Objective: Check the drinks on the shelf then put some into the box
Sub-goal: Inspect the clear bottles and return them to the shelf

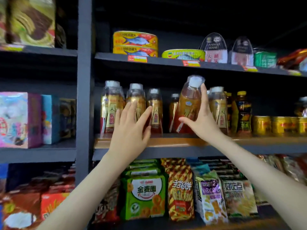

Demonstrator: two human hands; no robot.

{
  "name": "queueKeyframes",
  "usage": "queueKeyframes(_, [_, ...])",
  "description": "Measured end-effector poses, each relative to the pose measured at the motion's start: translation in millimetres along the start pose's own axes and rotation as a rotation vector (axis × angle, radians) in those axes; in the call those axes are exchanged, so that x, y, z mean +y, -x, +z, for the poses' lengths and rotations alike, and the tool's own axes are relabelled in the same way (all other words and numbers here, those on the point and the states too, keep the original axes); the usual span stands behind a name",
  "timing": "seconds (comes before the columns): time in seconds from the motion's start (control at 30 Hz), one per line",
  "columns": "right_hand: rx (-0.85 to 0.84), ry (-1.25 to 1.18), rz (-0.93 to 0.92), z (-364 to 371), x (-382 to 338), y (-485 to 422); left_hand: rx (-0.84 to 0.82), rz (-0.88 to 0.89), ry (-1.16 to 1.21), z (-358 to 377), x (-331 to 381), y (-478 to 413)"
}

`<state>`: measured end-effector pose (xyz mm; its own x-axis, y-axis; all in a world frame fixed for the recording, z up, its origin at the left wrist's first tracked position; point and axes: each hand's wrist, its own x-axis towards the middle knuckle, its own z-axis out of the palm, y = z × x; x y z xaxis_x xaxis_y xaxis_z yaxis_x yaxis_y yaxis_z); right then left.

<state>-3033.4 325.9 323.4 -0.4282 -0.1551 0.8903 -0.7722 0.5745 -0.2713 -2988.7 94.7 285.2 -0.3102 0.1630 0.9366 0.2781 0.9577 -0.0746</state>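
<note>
Still checking. Your right hand [201, 121] grips a tilted tea bottle [188, 103] on the middle shelf [179, 143]. Left hand [131, 130] fingers are spread wide against neighbouring bottles [137, 98]. Box unseen. Next, lift it clear.

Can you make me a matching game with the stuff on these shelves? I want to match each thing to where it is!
Things:
1. tilted tea bottle
2. yellow fish tins
3. green snack bag
4. gold cans

Places:
A. bottom shelf
B. middle shelf, far right
C. held by the right hand
D. top shelf

Pairs: 1-C, 2-D, 3-A, 4-B.
</note>
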Motion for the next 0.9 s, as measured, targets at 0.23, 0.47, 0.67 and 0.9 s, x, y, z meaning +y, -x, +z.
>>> queueKeyframes(0.23, [-0.298,0.027,0.178,28.8,26.7,-43.0,0.019,0.01,-0.132,23.2,-9.4,-30.2])
queueKeyframes(0.47, [-0.386,0.09,0.356,50.7,45.4,-71.7,0.002,0.017,-0.197,32.2,-20.1,-45.2])
queueKeyframes(0.67, [-0.435,0.411,0.312,55.5,46.2,-81.2,0.003,0.038,-0.211,36.5,-24.2,-46.7])
queueKeyframes(0.9, [-0.504,0.472,0.275,61.6,58.6,-90.8,0.016,0.069,-0.235,42.9,-26.4,-45.7])
